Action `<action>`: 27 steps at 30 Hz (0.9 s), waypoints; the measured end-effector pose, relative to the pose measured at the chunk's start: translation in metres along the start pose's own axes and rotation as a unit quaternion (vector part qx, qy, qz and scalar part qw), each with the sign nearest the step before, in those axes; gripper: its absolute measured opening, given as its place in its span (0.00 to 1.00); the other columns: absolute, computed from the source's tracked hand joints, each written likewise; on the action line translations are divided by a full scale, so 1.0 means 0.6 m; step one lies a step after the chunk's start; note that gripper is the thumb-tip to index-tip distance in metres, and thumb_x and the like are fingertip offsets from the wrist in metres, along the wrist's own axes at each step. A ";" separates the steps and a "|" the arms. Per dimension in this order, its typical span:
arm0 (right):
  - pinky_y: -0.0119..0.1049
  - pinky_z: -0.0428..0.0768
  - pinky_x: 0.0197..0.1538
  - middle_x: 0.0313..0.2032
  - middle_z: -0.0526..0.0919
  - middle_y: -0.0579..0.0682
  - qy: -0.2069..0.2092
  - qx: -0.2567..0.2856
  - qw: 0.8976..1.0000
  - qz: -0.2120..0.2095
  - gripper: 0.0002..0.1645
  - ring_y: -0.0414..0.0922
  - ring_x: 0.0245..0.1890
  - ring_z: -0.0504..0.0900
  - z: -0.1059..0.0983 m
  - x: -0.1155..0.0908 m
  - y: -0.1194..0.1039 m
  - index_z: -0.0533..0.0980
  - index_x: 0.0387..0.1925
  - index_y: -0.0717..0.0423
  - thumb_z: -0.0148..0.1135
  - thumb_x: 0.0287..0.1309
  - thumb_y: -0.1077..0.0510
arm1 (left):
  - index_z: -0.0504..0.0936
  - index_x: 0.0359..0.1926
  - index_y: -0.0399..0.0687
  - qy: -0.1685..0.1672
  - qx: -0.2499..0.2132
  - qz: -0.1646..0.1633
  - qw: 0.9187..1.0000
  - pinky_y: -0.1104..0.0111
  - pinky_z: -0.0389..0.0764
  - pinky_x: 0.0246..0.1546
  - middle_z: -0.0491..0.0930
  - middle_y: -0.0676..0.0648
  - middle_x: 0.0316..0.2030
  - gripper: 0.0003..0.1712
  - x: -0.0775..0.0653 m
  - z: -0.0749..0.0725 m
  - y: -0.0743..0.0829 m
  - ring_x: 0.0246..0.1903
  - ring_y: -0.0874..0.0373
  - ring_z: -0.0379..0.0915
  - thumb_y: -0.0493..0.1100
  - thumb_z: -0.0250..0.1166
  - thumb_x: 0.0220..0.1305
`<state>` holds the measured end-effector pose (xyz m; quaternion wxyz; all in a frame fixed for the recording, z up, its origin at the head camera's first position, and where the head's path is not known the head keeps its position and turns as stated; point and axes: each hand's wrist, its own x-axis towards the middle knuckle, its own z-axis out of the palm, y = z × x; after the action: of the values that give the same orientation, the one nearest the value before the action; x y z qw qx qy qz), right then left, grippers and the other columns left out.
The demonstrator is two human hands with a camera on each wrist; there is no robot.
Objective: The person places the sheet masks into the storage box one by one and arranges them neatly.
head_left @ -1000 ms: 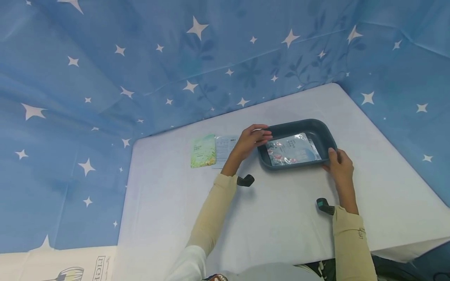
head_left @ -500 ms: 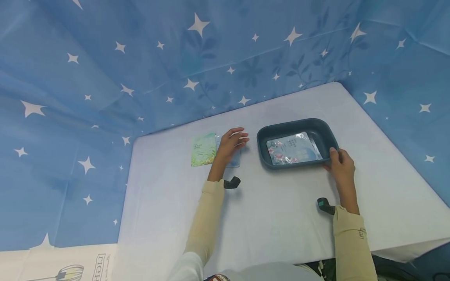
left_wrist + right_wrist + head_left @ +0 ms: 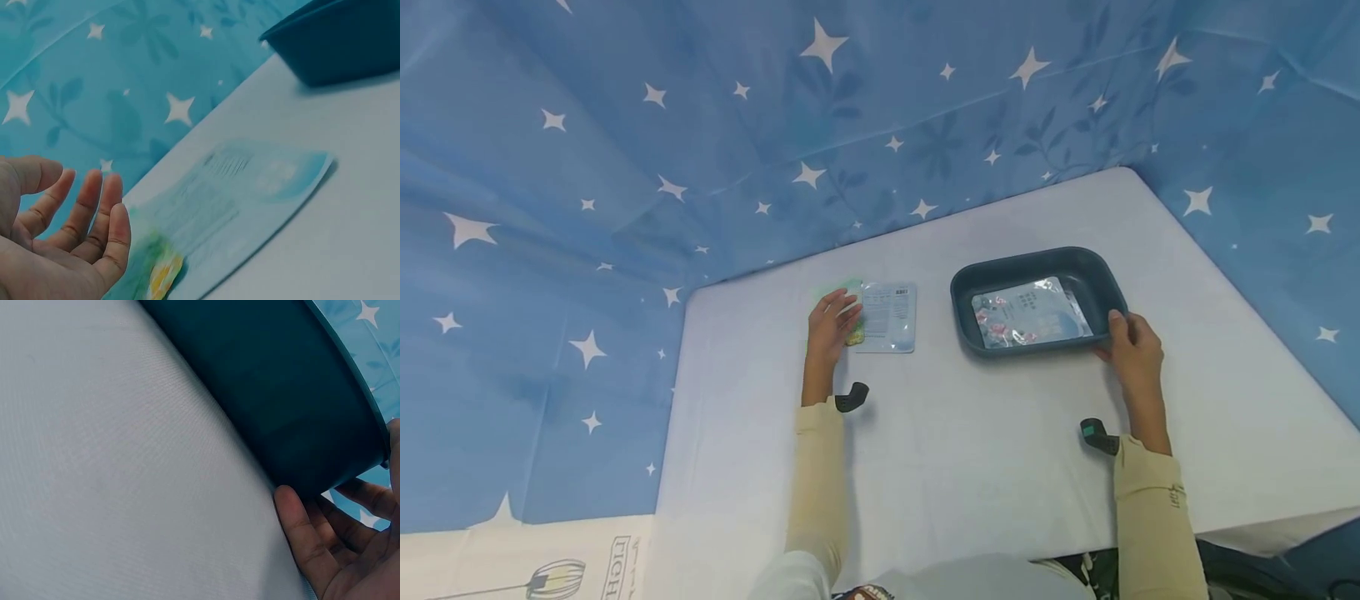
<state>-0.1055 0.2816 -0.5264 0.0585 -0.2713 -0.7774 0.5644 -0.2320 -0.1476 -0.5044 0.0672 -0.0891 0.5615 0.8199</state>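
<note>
My left hand (image 3: 831, 329) is over a green sheet mask packet (image 3: 856, 333) and covers most of it in the head view. Its fingers (image 3: 84, 219) are loosely bent, with nothing between them and the thumb. A pale blue sheet mask packet (image 3: 889, 317), printed with small text, lies flat just right of the green one. My right hand (image 3: 1137, 354) holds the near right corner of a dark blue-green plastic tray (image 3: 1037, 265), thumb at the rim and fingers around the outer wall. In the tray lies a silvery, flower-printed packet (image 3: 1026, 312), partly over another packet's edge.
A white cloth covers the table (image 3: 985, 450). Blue star-patterned curtains (image 3: 715, 125) hang behind and at the sides. A cream printed bag or cloth (image 3: 512, 558) is at lower left, beyond the table.
My left hand has left the tray's left rim and moved left, past the pale blue packet, to the green one. My right hand has stayed at the tray's corner.
</note>
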 end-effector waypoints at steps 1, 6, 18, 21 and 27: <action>0.22 0.77 0.30 0.58 0.64 0.60 -0.001 0.001 1.000 0.000 0.43 0.54 0.57 0.66 0.001 0.000 0.000 0.58 0.63 0.57 0.35 0.59 0.31 | 0.67 0.57 0.38 0.009 -0.002 0.000 1.000 0.53 0.64 0.56 0.72 0.34 0.51 0.21 -0.003 -0.011 0.002 0.51 0.41 0.69 0.41 0.54 0.64; 0.21 0.76 0.35 0.59 0.63 0.61 -0.009 -0.003 1.000 -0.005 0.42 0.56 0.58 0.64 0.000 -0.001 0.001 0.56 0.64 0.58 0.35 0.60 0.33 | 0.63 0.59 0.34 0.043 0.008 0.005 0.999 0.52 0.62 0.58 0.65 0.30 0.56 0.25 -0.021 -0.049 0.014 0.55 0.39 0.64 0.41 0.54 0.65; 0.22 0.76 0.36 0.60 0.62 0.61 -0.007 -0.006 1.000 -0.005 0.42 0.55 0.58 0.64 -0.002 0.002 0.004 0.56 0.65 0.57 0.35 0.60 0.33 | 0.65 0.56 0.30 0.169 0.009 0.011 0.986 0.52 0.62 0.57 0.64 0.30 0.55 0.21 -0.021 -0.083 0.020 0.56 0.38 0.62 0.35 0.54 0.63; 0.21 0.76 0.27 0.58 0.63 0.61 0.004 -0.007 1.000 -0.006 0.42 0.52 0.56 0.66 -0.001 0.007 0.014 0.58 0.63 0.56 0.35 0.59 0.32 | 0.67 0.53 0.30 0.187 0.005 0.017 0.982 0.53 0.63 0.57 0.65 0.30 0.54 0.19 -0.016 -0.084 0.015 0.55 0.39 0.62 0.33 0.54 0.62; 0.17 0.74 0.24 0.56 0.64 0.60 0.006 0.004 1.000 -0.019 0.41 0.50 0.55 0.68 0.004 0.033 0.044 0.59 0.63 0.54 0.37 0.58 0.31 | 0.73 0.46 0.39 0.227 0.149 0.046 0.961 0.60 0.69 0.49 0.71 0.40 0.48 0.14 -0.003 -0.088 0.002 0.47 0.49 0.67 0.38 0.57 0.60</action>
<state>-0.1136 0.2951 -0.5556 0.0756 -0.2595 -0.7798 0.5647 -0.2265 -0.1975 -0.5218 -0.0878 -0.2359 0.6816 0.6870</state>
